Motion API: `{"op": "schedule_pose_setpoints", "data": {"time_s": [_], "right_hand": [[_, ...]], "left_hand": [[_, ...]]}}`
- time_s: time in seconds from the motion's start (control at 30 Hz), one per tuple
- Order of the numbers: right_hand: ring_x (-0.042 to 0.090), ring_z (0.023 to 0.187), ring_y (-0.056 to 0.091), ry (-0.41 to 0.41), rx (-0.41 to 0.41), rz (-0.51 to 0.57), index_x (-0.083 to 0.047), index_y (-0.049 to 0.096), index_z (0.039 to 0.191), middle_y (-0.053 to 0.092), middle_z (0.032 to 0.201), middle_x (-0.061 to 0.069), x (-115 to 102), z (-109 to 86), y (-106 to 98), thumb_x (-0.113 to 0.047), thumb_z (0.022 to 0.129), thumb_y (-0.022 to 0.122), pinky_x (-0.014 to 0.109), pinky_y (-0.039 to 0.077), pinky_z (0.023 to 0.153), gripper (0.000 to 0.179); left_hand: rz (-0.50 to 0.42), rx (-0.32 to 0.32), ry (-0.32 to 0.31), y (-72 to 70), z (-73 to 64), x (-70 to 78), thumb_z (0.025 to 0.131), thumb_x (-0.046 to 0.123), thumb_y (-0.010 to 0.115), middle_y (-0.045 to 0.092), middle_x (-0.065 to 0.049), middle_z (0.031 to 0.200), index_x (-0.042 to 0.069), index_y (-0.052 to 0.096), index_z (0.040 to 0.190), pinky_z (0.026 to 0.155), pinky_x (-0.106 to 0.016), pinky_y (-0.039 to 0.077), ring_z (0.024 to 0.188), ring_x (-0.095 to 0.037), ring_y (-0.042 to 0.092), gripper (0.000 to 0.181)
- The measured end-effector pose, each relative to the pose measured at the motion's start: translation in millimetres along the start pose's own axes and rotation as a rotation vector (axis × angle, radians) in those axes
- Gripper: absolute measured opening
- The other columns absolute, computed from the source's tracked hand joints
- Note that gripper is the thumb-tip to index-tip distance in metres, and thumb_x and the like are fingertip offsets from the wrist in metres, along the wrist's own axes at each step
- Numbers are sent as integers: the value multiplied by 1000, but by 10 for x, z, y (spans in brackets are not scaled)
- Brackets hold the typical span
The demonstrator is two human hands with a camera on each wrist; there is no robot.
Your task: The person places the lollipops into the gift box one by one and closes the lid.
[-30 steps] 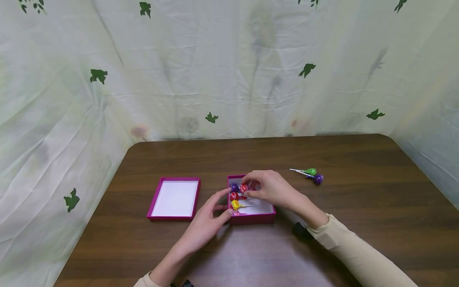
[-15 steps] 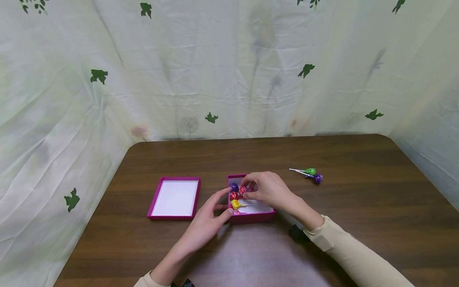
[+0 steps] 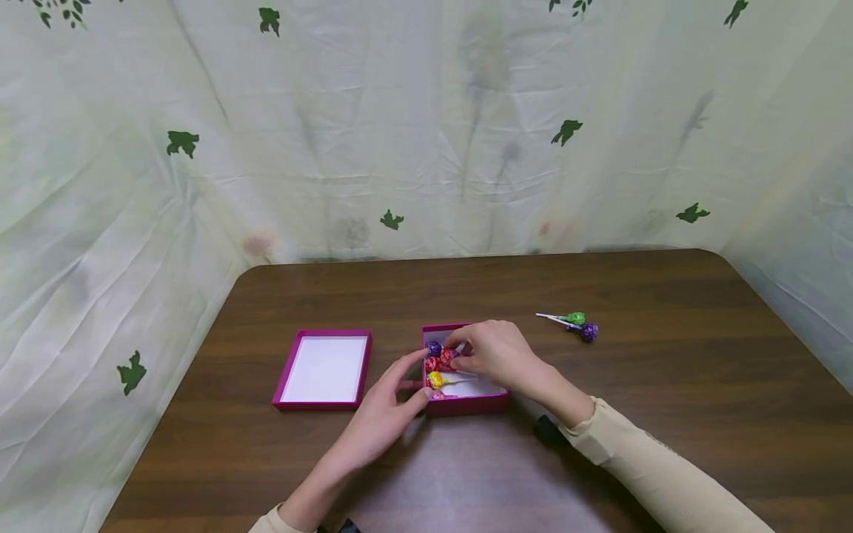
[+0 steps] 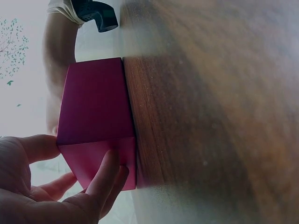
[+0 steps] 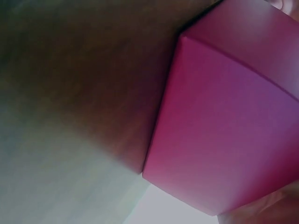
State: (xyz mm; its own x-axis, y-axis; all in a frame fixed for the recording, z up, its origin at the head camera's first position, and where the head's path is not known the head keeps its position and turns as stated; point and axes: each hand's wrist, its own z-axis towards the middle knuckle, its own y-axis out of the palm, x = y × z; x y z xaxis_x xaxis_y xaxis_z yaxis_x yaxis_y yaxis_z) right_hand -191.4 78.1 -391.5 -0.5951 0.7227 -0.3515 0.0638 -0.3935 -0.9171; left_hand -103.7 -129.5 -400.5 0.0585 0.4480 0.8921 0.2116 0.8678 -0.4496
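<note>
A magenta box (image 3: 469,405) with a white inside stands on the table, several wrapped lollipops in its left part. Against its left wall rests my left hand (image 3: 380,414); the left wrist view shows the thumb at the top corner and nearly straight fingers touching the side. My right hand (image 3: 496,355) reaches inside and pinches a red-wrapped lollipop (image 3: 447,358), its stick mostly hidden by the hand. Close by lie a dark purple lollipop (image 3: 434,348), another red lollipop (image 3: 432,364) and a yellow lollipop (image 3: 436,380). A pink wrapper (image 3: 438,395) shows at the front wall.
The box's magenta lid (image 3: 276,396) lies to the left, white inside up. Right of the box, a green lollipop (image 3: 576,318) and a purple lollipop (image 3: 589,332) lie with sticks crossing on the brown table (image 3: 666,355). A pale curtain (image 3: 426,133) hangs behind.
My right hand has shifted slightly left and toward me inside the box, bringing the pinched red lollipop closer to the other red one. My left hand has stayed at the box's left side.
</note>
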Motion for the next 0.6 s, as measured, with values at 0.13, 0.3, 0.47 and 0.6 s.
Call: {"op": "schedule_pose_setpoints", "data": {"time_s": [0.13,0.3,0.47,0.6], "right_hand": [[7,74,65,-4,-11,12,-23,77,100,71,83,-10,2,-1,-9,-24,78,83,29,44,60,23],[9,78,65,-9,-21,54,-20,76,102,70,85,-9,20,-9,-11,-20,78,83,31,47,66,25],[11,84,66,-24,-22,127,-15,75,105,71,90,-6,49,-19,-7,-14,79,82,32,50,73,27],[12,89,66,-39,-38,236,-12,74,109,71,97,-4,90,-39,-26,-10,81,80,34,52,79,29]], "left_hand": [[6,0,-1,0,1,-2,95,24,65,45,1,145,27,45,146,83,-41,50,116,-23,59,55],[-3,-8,4,0,0,0,95,25,65,44,0,146,26,44,147,84,-41,50,116,-24,59,56],[-2,-10,6,-1,3,-2,95,25,65,45,-1,146,26,44,147,83,-40,51,117,-25,59,56],[0,-11,6,-3,2,-4,95,25,65,45,-2,146,26,45,147,83,-40,51,116,-25,59,55]]}}
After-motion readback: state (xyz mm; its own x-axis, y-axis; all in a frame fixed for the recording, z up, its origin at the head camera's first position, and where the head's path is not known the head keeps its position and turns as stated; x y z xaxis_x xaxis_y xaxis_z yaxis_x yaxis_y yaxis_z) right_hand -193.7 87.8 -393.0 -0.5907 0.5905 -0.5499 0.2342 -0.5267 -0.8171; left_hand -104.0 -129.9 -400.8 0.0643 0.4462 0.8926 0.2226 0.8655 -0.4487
